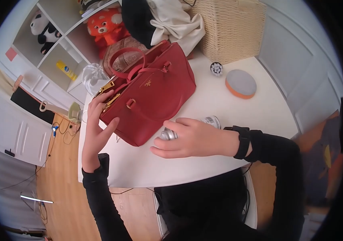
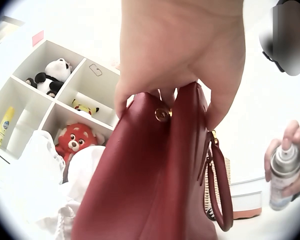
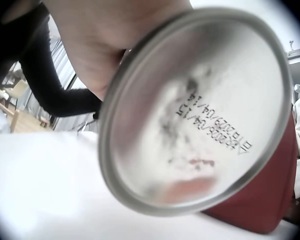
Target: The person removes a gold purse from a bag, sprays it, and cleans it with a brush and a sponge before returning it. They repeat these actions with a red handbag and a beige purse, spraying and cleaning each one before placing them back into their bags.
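A red leather handbag (image 1: 159, 98) stands on the white table, its top zip partly undone. My left hand (image 1: 95, 130) grips the top edge at its near end, as the left wrist view shows, with thumb and fingers (image 2: 220, 107) on opposite sides of the bag. In my right hand (image 1: 201, 138) is a silver spray can (image 2: 285, 170), held in front of the bag. One finger lies at the nozzle (image 2: 287, 145). Printed dates show on the can's concave base (image 3: 200, 110), which fills much of the right wrist view.
At the table's right lie a round grey-and-orange pad (image 1: 240, 82) and a small black-and-white round object (image 1: 216, 69). Behind them stands a woven basket (image 1: 233, 32) beside cream cloth (image 1: 175, 24). A white shelf with plush toys, including a panda (image 1: 45, 30), is at the back left.
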{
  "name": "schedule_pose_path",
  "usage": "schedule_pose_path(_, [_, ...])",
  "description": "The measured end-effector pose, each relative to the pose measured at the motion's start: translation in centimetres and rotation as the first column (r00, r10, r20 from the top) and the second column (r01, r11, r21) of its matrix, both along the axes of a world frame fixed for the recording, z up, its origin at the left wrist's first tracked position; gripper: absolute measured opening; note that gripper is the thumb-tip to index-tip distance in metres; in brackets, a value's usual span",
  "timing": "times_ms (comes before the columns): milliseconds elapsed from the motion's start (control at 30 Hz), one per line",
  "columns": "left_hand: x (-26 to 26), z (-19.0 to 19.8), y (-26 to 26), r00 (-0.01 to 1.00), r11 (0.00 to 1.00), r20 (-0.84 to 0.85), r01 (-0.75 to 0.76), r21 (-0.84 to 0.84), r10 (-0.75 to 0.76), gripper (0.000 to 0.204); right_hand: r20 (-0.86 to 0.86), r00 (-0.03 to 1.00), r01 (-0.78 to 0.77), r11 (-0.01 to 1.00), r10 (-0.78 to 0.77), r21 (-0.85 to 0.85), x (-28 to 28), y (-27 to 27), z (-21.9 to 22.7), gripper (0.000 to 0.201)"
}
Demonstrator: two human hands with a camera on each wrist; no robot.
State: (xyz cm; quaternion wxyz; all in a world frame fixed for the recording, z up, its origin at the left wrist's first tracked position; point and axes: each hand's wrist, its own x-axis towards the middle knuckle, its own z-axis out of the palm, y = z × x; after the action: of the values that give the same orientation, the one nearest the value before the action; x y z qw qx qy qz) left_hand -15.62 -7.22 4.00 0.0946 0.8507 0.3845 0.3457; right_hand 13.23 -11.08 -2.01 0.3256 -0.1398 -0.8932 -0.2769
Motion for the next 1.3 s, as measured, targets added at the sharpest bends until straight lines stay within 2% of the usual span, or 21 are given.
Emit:
schedule_pose_path(67, [-0.2, -0.6, 0.4, 1.0, 1.0, 0.014, 0.01, 0.024, -0.011, 0.049, -0.051, 0.999, 0.011, 1.0, -0.011, 0.002, 0.1, 0.8, 0.3, 0.046])
schedule_pose_path(167, [-0.5, -0.9, 0.8, 1.0, 0.999, -0.004, -0.002, 0.045, 0.002, 0.047, -0.235, 0.962, 0.097, 0.978, -0.139, -0.182, 0.4, 3.4, 2.1, 0.047])
schedule_pose_path(267, [-0.2, -1.0, 0.5, 1.0, 0.999, 0.018, -0.017, 0.031, 0.016, 0.045, -0.155, 0.977, 0.115, 0.974, -0.146, -0.194, 0.5, 4.8, 2.4, 0.048])
schedule_pose_path(367, [-0.4, -1.2, 0.7, 0.999, 0.999, 0.04, 0.013, 0.05, -0.015, 0.046, -0.029, 1.0, 0.005, 0.993, -0.008, -0.119, 0.1, 4.0, 0.5, 0.052])
schedule_pose_path(400, [-0.3, -1.1, 0.6, 0.999, 0.999, 0.054, 0.007, 0.035, -0.009, 0.042, -0.039, 0.999, -0.024, 0.994, 0.02, -0.108, 0.1, 4.0, 0.3, 0.053])
schedule_pose_path(500, [0.0, -1.0, 0.5, 0.997, 1.0, 0.082, -0.003, 0.008, 0.002, 0.035, -0.226, 0.966, 0.091, 0.984, -0.124, -0.154, 0.2, 5.5, 1.4, 0.051])
schedule_pose_path(533, [0.0, -1.1, 0.6, 0.996, 1.0, 0.086, -0.007, 0.012, 0.006, 0.035, -0.271, 0.943, 0.134, 0.964, -0.195, -0.228, 0.6, 6.0, 2.0, 0.053])
schedule_pose_path(633, [0.0, -1.2, 0.5, 0.997, 1.0, 0.072, -0.013, 0.021, 0.012, 0.039, -0.051, 0.978, 0.187, 0.959, -0.202, -0.211, 1.7, 7.0, 0.8, 0.052])
schedule_pose_path(667, [0.0, -1.1, 0.5, 0.998, 1.0, 0.061, -0.014, 0.027, 0.012, 0.042, 0.082, 0.983, 0.176, 0.965, -0.163, -0.192, 2.0, 6.3, 0.4, 0.05])
schedule_pose_path(767, [-0.5, -1.3, 0.9, 0.999, 0.999, 0.043, 0.008, 0.041, -0.01, 0.045, -0.003, 0.994, 0.112, 0.983, -0.114, -0.148, 2.1, 5.9, -0.2, 0.049])
schedule_pose_path(800, [-0.4, -1.5, 0.9, 0.998, 0.999, 0.057, 0.0, 0.037, -0.002, 0.046, -0.092, 0.981, 0.155, 0.972, -0.173, -0.175, 2.4, 6.4, 0.1, 0.048])
schedule_pose_path(900, [-0.2, -1.5, 0.7, 0.997, 1.0, 0.077, -0.027, 0.015, 0.026, 0.048, -0.374, 0.89, 0.15, 0.942, -0.261, -0.302, 3.3, 7.7, 2.3, 0.05])
schedule_pose_path(967, [0.0, -1.2, 0.5, 0.997, 0.999, 0.064, -0.038, 0.0, 0.038, 0.05, -0.268, 0.92, 0.193, 0.925, -0.287, -0.328, 4.3, 8.0, 1.6, 0.055])
schedule_pose_path(1033, [0.1, -1.0, 0.3, 0.995, 0.999, 0.095, -0.028, -0.015, 0.03, 0.038, -0.108, 0.945, 0.256, 0.903, -0.309, -0.346, 4.9, 8.2, 0.5, 0.057])
schedule_pose_path(1067, [0.2, -1.0, 0.3, 0.993, 0.999, 0.116, -0.025, -0.021, 0.027, 0.033, -0.184, 0.931, 0.24, 0.909, -0.316, -0.341, 5.0, 8.6, 0.4, 0.057])
schedule_pose_path(1167, [0.0, -1.2, 0.4, 0.995, 0.999, 0.096, -0.028, -0.022, 0.03, 0.057, -0.389, 0.858, 0.201, 0.916, -0.336, -0.348, 5.2, 9.4, 1.2, 0.057])
schedule_pose_path(1233, [-0.1, -1.6, 0.4, 0.994, 0.999, 0.099, -0.041, -0.025, 0.043, 0.059, -0.487, 0.797, 0.183, 0.911, -0.357, -0.369, 5.8, 10.0, 2.5, 0.056])
schedule_pose_path(1267, [0.0, -1.6, 0.5, 0.993, 0.999, 0.105, -0.049, -0.022, 0.051, 0.06, -0.418, 0.84, 0.196, 0.912, -0.346, -0.36, 6.1, 10.1, 2.5, 0.055])
schedule_pose_path(1300, [0.1, -1.5, 0.3, 0.994, 0.998, 0.097, -0.054, -0.026, 0.057, 0.059, -0.265, 0.898, 0.233, 0.892, -0.35, -0.388, 6.4, 9.8, 2.0, 0.054])
